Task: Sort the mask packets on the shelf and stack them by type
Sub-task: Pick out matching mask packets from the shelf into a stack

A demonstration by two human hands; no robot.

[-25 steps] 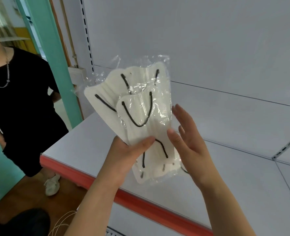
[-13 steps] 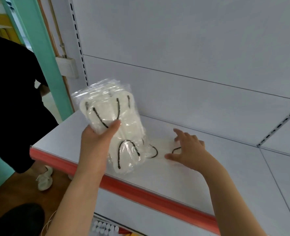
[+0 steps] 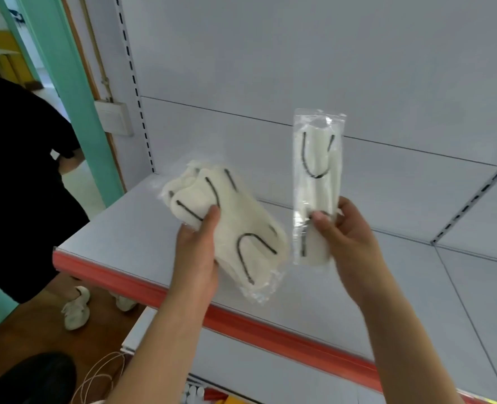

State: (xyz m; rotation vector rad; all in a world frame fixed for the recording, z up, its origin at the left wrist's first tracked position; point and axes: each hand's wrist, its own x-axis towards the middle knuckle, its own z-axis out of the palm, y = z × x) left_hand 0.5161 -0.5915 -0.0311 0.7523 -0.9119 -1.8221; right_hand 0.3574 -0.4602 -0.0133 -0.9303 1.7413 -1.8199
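While sorting, left hand [image 3: 196,252] grips bundled mask packets [image 3: 235,228]; right hand [image 3: 346,231] pinches single packet [image 3: 315,182] upright, apart for comparison above shelf [image 3: 130,228].

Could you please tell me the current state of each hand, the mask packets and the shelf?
left hand: grips a fanned bunch of mask packets, thumb on top.
bunch of mask packets: sealed, held tilted above the shelf.
right hand: pinches a single packet.
single mask packet: sealed, held upright.
shelf: no packets lying on the visible part.
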